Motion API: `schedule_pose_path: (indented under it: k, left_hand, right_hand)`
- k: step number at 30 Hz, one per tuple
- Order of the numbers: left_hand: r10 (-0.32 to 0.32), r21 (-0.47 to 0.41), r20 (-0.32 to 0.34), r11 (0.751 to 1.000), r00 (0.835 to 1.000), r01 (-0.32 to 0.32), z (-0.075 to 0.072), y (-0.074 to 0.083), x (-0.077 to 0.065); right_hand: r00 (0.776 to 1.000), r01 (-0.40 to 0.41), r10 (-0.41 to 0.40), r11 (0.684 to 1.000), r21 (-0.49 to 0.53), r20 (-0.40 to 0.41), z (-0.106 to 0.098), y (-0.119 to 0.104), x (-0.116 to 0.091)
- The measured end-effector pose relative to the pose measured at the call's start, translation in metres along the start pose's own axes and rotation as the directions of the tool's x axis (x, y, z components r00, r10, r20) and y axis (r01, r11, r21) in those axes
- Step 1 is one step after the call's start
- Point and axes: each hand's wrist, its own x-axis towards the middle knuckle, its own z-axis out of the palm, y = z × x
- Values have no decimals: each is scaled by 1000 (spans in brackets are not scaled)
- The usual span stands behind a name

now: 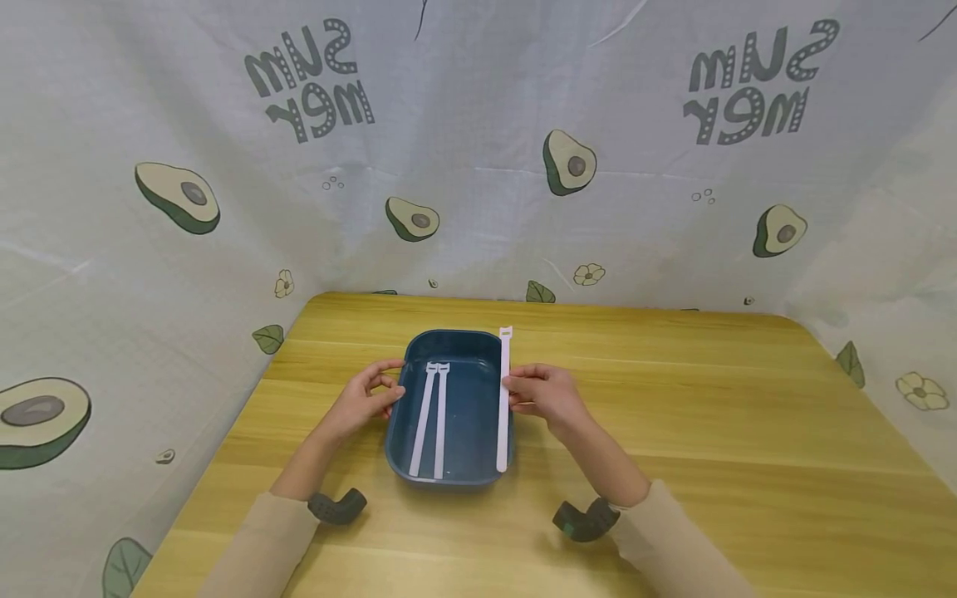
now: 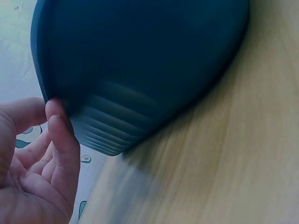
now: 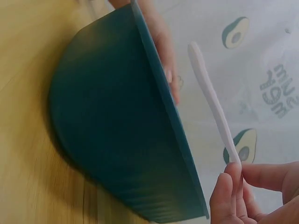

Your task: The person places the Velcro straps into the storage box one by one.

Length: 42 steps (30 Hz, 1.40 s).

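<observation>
A dark blue plastic basin [image 1: 469, 415] with rounded corners stands on the table. Inside it, side by side, lie two white hook-and-loop cable ties [image 1: 424, 422], their slotted heads at the far end. My left hand [image 1: 368, 400] pinches the basin's left rim between thumb and fingers; the left wrist view shows this hand [image 2: 42, 158] at the rim too. A third white cable tie [image 1: 504, 407] is pinched by my right hand [image 1: 549, 397] above the basin's right rim. In the right wrist view this strap [image 3: 212, 100] stands apart from the rim.
The wooden table [image 1: 710, 432] stretches out on both sides of the basin. Behind it hangs a white cloth [image 1: 478, 100] printed with avocados and lettering. A dark curved device [image 1: 338, 507] sits at the left wrist, and a similar device [image 1: 586, 521] at the right.
</observation>
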Motion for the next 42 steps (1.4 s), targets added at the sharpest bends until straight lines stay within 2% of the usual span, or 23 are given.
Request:
schedule_pose_path:
  k: [24,42]
  left_hand:
    - [11,-8,7,1000,1000,-11,-1,-2,0]
    - [-13,24,-11,1000,1000,13,-1,0,1]
  right_hand:
    - [998,-3,4,1000,-8,56,44,-7,5]
    - [995,-41,45,998,-48,88,68,3,16]
